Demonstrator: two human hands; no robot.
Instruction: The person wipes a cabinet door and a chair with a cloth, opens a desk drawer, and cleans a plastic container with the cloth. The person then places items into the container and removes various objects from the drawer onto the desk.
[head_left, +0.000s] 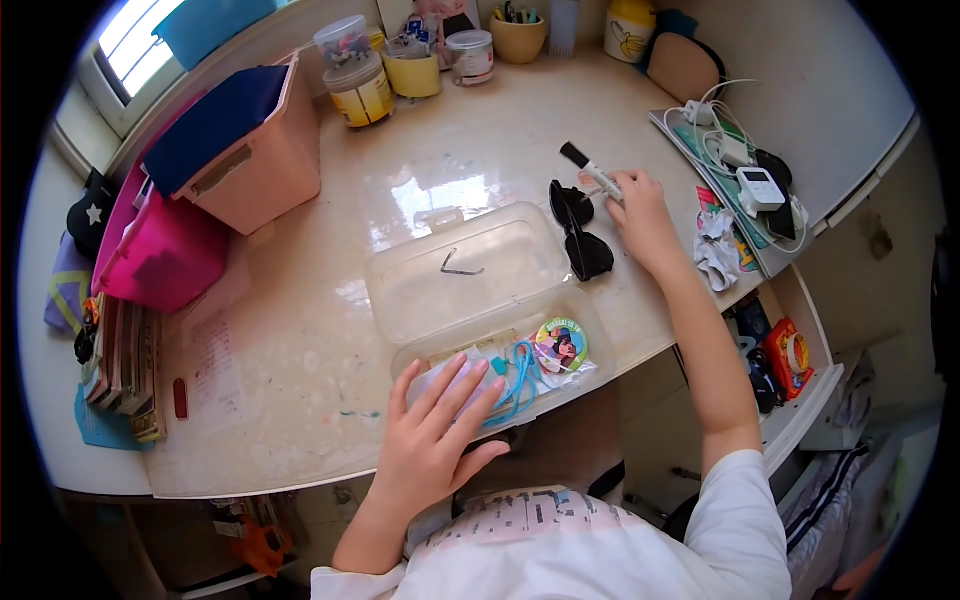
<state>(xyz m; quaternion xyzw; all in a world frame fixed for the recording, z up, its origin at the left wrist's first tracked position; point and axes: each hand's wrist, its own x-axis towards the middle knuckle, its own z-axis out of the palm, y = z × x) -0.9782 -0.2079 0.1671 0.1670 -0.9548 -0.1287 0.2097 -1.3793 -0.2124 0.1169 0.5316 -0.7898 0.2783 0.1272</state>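
A white marker with a black cap is held in my right hand, its capped end pointing up and to the left over the desk. Beside that hand lies a pair of folded black sunglasses. My left hand has its fingers spread over the near left part of a clear plastic case, hiding some of what is inside. The case's lid lies open on the desk with a dark angled mark on it. Inside the case are a round picture badge and a light-blue cord.
Pink bins stand at the left, with upright books below them. Tubs and a pen pot line the back. A laptop with cables, crumpled tissue and an open drawer are at the right.
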